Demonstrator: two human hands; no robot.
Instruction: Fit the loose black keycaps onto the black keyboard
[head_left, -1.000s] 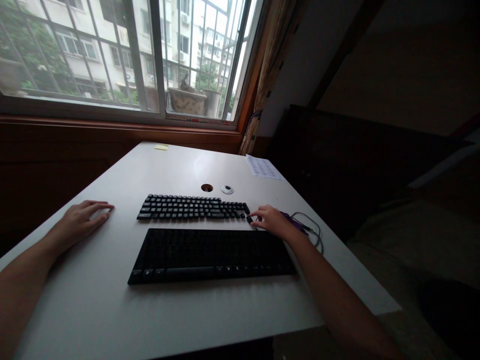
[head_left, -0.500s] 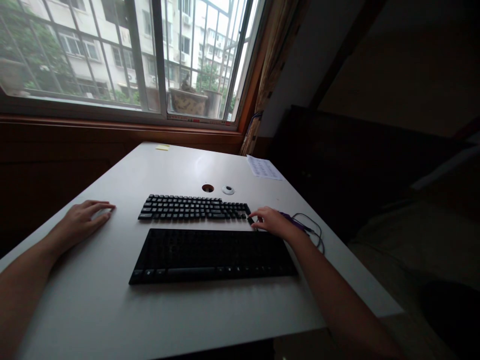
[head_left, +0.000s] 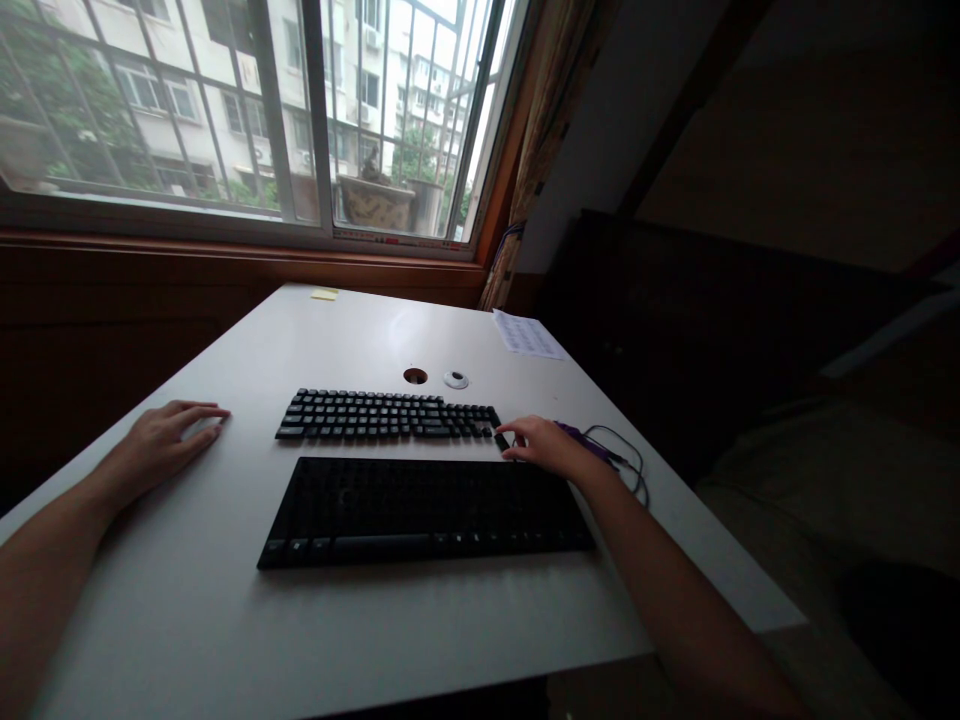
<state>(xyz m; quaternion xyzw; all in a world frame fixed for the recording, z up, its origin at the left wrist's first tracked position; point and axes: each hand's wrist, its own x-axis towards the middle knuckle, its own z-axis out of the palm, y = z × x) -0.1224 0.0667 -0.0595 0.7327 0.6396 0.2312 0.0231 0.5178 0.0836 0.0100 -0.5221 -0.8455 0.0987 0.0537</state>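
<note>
The bottom of the frame is filled by the bare near part of a white desk (head_left: 420, 625). Just above it, at lower centre, a black keyboard (head_left: 420, 505) is laid flat, with pale-marked keys seen along its near edge.

At centre right, the right hand (head_left: 541, 442) is held low beyond the keyboard's far right corner. Its index finger and thumb are parted around a small dark keycap (head_left: 502, 441); whether it is pinched cannot be told. Beside that hand, a purple object (head_left: 581, 438) is partly hidden, and a dark cable (head_left: 641, 480) is looped to its right.

At centre left, the left hand (head_left: 161, 440) is rested on the desk, well apart from the keys, its fingers stretched out and its thumb set apart.

Between the hands, loose keycaps (head_left: 375, 415) are arranged in rows. Beyond them a round hole (head_left: 415, 377) and a white ring (head_left: 455, 380) are seen, then a printed sheet (head_left: 529, 336) and yellow notes (head_left: 324, 294). The upper left is occupied by a barred window (head_left: 323, 120).
</note>
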